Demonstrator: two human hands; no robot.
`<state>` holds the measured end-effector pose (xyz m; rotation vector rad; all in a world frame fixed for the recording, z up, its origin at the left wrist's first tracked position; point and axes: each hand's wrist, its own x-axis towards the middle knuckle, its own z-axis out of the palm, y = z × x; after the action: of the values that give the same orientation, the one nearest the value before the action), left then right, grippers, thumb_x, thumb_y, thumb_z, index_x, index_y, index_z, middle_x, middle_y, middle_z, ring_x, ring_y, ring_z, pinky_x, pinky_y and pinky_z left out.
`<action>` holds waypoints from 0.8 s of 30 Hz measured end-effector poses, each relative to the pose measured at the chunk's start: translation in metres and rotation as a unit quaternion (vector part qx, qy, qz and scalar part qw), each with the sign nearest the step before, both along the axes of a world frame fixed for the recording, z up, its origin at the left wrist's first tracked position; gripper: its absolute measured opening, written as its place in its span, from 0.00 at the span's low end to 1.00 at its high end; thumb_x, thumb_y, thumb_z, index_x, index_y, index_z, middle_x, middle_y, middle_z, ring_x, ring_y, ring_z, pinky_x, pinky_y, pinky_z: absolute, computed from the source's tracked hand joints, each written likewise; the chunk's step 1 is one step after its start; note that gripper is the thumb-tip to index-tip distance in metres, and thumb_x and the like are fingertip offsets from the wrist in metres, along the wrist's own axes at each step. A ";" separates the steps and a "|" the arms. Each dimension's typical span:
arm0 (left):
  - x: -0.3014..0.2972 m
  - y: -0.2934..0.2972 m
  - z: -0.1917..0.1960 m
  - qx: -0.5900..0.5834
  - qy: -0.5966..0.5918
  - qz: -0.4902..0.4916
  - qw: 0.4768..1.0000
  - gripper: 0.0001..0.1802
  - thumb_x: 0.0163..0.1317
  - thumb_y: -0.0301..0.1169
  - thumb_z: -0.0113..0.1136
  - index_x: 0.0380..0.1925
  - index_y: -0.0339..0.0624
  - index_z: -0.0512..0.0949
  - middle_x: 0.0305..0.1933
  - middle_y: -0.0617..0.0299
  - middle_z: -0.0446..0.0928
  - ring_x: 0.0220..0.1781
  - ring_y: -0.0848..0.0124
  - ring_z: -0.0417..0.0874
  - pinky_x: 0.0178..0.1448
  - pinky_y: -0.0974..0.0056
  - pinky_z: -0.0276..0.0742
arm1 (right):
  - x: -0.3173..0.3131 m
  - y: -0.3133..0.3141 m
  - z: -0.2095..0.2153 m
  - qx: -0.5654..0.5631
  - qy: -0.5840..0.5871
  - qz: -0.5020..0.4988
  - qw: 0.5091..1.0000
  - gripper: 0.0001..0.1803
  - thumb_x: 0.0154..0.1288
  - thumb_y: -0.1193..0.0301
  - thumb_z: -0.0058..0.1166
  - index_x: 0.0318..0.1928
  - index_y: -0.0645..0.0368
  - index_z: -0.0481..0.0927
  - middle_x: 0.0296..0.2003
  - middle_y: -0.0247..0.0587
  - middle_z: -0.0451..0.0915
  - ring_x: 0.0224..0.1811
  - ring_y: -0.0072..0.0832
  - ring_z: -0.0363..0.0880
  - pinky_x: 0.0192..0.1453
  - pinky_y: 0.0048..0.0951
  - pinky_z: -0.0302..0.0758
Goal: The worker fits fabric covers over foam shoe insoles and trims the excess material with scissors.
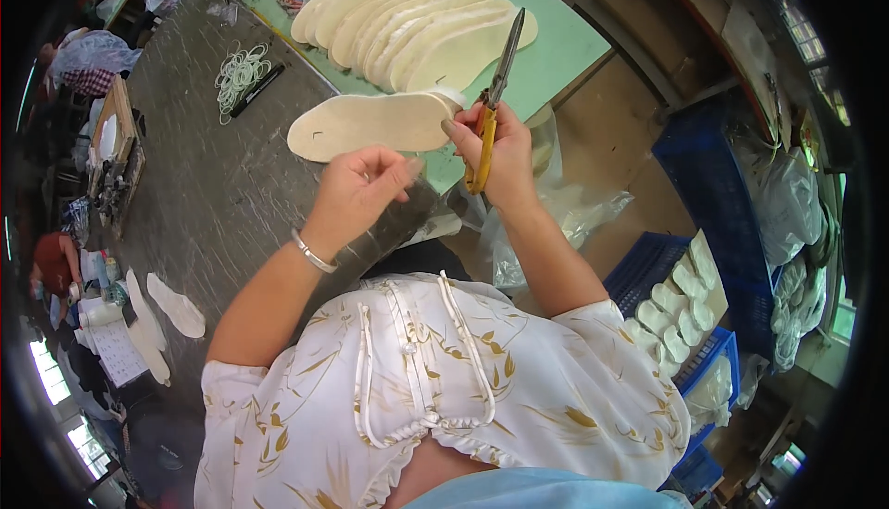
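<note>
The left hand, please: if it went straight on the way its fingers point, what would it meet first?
Probably the cream insole just beyond the left hand; its fingertips stop short of it, though depth is hard to judge.

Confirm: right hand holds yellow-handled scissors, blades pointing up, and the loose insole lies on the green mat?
Not quite. In the head view the right hand does hold the yellow-handled scissors, blades up, but the loose insole lies mostly on the dark grey table, only its end reaching the green mat.

Yellow-handled scissors gripped in right hand; cream insole pinched alongside; left hand curled, nothing held.
</note>
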<state>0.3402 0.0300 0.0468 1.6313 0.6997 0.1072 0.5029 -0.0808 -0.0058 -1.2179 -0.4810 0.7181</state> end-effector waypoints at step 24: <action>0.027 -0.015 -0.083 -0.470 -0.275 0.251 0.800 0.16 0.60 0.40 0.66 0.45 0.51 0.75 0.39 0.69 0.79 0.40 0.74 0.78 0.45 0.66 0.71 | -0.035 -0.073 -0.018 -0.307 -0.377 0.135 0.864 0.31 0.56 0.47 0.62 0.43 0.63 0.71 0.24 0.45 0.79 0.26 0.44 0.81 0.31 0.41 0.76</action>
<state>0.3676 0.0148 -0.0366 0.3805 0.5618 0.5116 0.4680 -0.1538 -0.0237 -2.0765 -1.1468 0.6251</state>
